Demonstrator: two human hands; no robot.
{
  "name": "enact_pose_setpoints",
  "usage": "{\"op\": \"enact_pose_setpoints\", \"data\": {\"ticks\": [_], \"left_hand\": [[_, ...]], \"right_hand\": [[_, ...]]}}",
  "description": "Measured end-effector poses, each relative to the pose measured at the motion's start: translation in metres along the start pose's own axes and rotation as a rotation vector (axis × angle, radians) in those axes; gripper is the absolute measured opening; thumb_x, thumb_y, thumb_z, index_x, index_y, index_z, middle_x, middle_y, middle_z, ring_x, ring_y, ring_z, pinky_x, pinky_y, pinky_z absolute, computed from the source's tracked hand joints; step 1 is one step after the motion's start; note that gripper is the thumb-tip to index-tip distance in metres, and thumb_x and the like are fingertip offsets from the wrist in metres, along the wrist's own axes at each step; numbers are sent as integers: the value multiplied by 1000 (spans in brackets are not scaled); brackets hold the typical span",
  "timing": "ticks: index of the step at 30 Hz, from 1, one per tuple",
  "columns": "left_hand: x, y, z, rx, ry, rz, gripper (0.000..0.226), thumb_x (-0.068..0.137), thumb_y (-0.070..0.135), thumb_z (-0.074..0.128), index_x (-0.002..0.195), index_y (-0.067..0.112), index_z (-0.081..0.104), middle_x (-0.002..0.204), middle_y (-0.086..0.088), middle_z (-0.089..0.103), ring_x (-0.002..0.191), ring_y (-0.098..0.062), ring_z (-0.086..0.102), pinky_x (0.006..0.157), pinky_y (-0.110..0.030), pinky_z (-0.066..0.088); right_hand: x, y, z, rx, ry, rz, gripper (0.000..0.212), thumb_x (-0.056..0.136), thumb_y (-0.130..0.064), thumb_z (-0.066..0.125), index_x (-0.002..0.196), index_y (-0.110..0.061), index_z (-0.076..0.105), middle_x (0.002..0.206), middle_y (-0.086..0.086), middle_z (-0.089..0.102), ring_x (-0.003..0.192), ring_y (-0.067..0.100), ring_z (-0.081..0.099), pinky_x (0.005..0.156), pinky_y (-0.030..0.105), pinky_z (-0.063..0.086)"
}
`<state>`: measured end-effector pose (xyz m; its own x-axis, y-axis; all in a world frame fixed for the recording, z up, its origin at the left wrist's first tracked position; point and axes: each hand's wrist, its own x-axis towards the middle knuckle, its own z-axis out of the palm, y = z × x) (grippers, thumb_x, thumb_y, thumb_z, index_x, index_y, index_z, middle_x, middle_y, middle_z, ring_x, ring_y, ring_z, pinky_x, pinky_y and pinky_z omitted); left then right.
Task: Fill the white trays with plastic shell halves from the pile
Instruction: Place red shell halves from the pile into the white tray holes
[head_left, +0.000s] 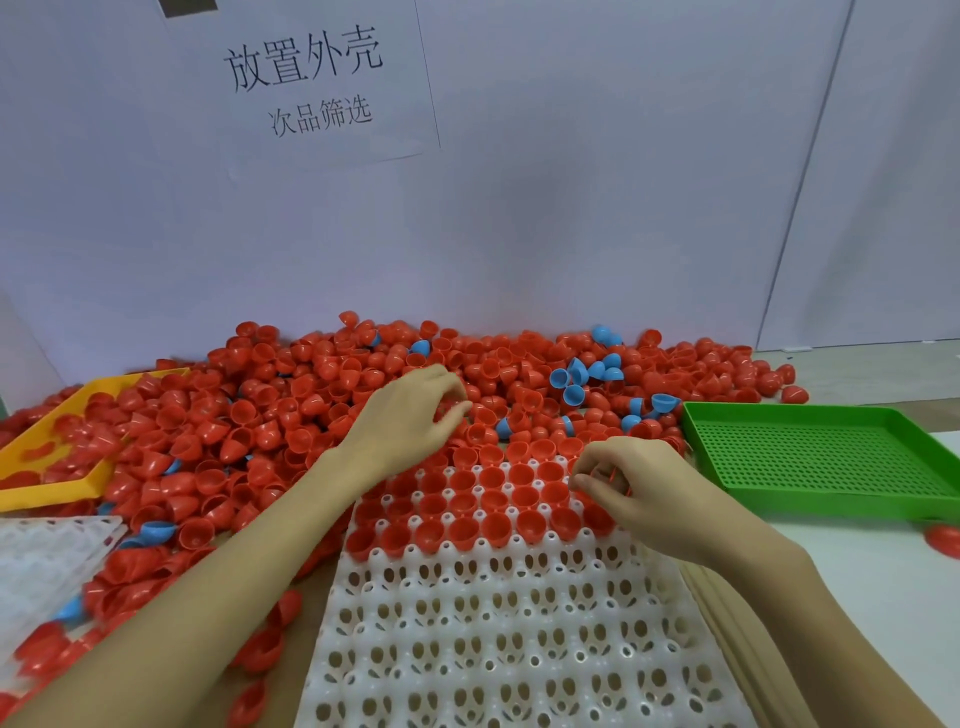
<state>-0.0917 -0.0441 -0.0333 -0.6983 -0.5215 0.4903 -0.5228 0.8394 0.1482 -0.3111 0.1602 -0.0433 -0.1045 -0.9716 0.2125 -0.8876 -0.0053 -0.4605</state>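
A white tray (498, 634) with round cells lies in front of me; its far rows hold red shell halves (493, 499), open side up. Behind it spreads a big pile of red shell halves (291, 400) with a few blue ones (576, 379). My left hand (410, 415) reaches into the pile just beyond the tray, fingers curled down among the shells; what it holds is hidden. My right hand (634, 483) hovers over the tray's far right cells, fingers curled and pinching a red shell half (613, 475).
A yellow tray (62, 488) sits at the left, partly buried in shells. An empty green perforated tray (831, 457) stands at the right. Another white tray (47, 561) lies at the near left. A paper sign hangs on the white back wall.
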Motion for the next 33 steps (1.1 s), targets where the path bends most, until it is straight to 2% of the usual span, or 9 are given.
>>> {"op": "enact_pose_setpoints", "data": {"ticks": [4,6,9,12,18,22,26,30,33], "left_hand": [[34,-27,32,212,-207,-178,42,107,31,55,145,16,54,148,-9,48,135,-27,47,101,-41,52],[40,-38,42,307,-278,-216,42,108,30,51,147,13,54,155,-13,41,140,-32,41,107,-45,48],[41,-50,49,302,-253,-221,34,109,22,49,133,2,63,153,-13,43,138,-33,40,112,-43,42],[39,-55,48,158,-156,-232,26,107,10,51,121,-4,67,141,-11,50,131,-31,44,110,-38,43],[14,-32,23,-119,168,-193,24,96,4,71,120,1,72,131,-3,59,123,-19,59,109,-27,46],[-22,4,4,-383,365,-212,22,86,4,83,103,17,75,109,8,66,91,-8,66,81,-16,55],[-62,39,-8,-665,226,-254,29,89,6,78,103,28,67,103,10,65,98,-14,66,86,-26,57],[-92,63,-11,-946,84,-232,38,90,8,77,117,30,63,106,9,64,106,-18,65,88,-26,58],[-104,72,-9,-991,61,-202,41,89,10,78,123,27,61,110,6,65,112,-23,65,90,-30,59]], "right_hand": [[0,-2,3,-16,-18,1,14,105,-27,61,107,-23,74,94,-15,65,83,0,59,72,15,47],[0,-3,4,-20,-28,6,15,105,-27,60,109,-23,73,97,-13,66,86,3,61,76,19,50],[0,-4,4,-32,-34,5,15,105,-27,59,111,-24,73,100,-11,64,89,4,60,79,20,51],[0,-5,4,-38,-31,-6,15,105,-27,59,110,-24,73,99,-11,64,89,4,59,81,21,51],[-1,-6,4,-27,-22,-8,15,105,-27,59,109,-27,73,99,-14,64,86,1,59,76,18,49],[-3,-13,3,25,3,-43,12,103,-31,62,105,-30,73,94,-17,65,86,0,59,73,18,49],[-3,-24,9,176,-45,-91,13,102,-34,65,114,-38,67,92,-14,68,87,0,65,70,21,54],[-5,-37,15,500,-81,-82,51,99,-35,70,143,-41,46,108,-10,69,95,9,73,80,32,63],[-6,-45,16,637,-104,-120,44,97,-31,73,138,-32,57,110,-3,73,97,15,76,79,32,63]]}}
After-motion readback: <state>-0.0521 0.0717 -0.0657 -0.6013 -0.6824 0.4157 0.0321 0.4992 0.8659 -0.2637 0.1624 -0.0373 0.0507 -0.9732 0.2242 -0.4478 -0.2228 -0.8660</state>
